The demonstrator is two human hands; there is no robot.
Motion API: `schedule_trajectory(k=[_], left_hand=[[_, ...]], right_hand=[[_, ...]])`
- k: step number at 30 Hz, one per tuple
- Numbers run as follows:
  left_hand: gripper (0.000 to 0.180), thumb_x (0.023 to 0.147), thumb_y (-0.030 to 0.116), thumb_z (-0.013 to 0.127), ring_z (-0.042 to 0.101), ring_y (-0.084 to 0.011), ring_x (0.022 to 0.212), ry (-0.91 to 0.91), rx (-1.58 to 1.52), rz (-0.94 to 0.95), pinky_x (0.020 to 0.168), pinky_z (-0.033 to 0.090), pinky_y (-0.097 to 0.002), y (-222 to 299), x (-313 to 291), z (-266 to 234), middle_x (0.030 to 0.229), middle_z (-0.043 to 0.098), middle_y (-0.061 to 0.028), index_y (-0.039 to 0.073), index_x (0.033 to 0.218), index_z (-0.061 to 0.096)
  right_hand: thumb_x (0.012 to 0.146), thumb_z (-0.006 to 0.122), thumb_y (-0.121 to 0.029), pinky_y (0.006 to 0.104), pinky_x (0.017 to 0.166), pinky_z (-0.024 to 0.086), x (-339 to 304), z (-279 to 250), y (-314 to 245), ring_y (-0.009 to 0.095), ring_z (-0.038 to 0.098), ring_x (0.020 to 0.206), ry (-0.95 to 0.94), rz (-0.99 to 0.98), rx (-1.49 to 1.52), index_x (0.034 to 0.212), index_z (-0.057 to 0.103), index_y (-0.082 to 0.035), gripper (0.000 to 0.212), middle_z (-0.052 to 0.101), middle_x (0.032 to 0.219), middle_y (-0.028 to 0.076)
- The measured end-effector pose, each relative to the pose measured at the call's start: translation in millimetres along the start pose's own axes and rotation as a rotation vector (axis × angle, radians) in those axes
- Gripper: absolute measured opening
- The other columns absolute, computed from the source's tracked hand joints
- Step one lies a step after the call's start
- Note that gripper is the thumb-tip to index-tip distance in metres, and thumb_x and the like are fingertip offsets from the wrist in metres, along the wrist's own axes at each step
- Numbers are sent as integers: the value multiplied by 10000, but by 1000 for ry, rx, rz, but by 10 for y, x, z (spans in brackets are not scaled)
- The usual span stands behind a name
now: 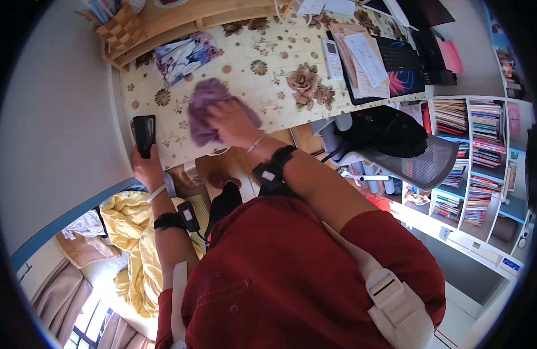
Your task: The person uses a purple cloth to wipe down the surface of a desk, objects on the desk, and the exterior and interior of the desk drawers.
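A crumpled purple cloth (200, 116) lies on the flower-patterned tablecloth (262, 93). My right hand (230, 123) is on top of it, fingers closed over its folds and pressing it to the table. At the table's left end my left hand (147, 168) grips the near end of a shiny black oblong object (144, 132); it looks like a case or a phone, but I cannot tell which. Its far end is at the table's left edge, by the wall. Each forearm wears a black strap with a small box.
Behind the cloth lies a colourful printed packet (186, 57). A wooden rack (201, 24) with a woven basket (121, 30) stands at the back. Rightward are a white remote (333, 60), papers (361, 58), a keyboard (400, 57), and a mesh chair (414, 166) holding a black bag (385, 132).
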State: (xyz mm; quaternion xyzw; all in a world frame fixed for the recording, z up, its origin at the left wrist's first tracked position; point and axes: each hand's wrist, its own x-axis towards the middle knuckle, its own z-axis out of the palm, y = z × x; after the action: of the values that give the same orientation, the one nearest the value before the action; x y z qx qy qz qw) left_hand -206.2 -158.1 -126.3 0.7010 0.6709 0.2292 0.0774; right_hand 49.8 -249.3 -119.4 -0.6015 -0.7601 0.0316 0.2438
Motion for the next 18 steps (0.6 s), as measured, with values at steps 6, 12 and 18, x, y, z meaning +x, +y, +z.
schedule_trajectory(k=[6, 12, 18], left_hand=[[633, 701, 427, 680, 601, -372, 862, 87, 3, -97, 736, 465, -458, 332, -148, 212, 985, 624, -187, 71, 1187, 484], [828, 753, 400, 672, 464, -390, 1127, 266, -161, -182, 915, 401, -434, 511, -647, 257, 1259, 438, -252, 35, 1349, 228], [574, 806, 194, 623, 444, -303, 1190, -83, -276, -179, 978, 356, -357, 729, -1950, 29, 1293, 445, -205, -19, 1287, 395]], right_hand=[[668, 601, -136, 389, 846, 407, -1459, -1111, 1055, 253, 485, 1047, 57, 256, -273, 1014, 624, -132, 347, 531, 1133, 57], [658, 579, -40, 377, 799, 421, -2678, -1640, 1618, 266, 500, 965, 22, 486, -218, 1003, 637, -121, 359, 546, 1037, 63], [623, 589, -9, 417, 763, 429, -2876, -1450, 1647, 341, 496, 879, 346, 653, 91, 887, 595, -50, 267, 498, 897, 171]])
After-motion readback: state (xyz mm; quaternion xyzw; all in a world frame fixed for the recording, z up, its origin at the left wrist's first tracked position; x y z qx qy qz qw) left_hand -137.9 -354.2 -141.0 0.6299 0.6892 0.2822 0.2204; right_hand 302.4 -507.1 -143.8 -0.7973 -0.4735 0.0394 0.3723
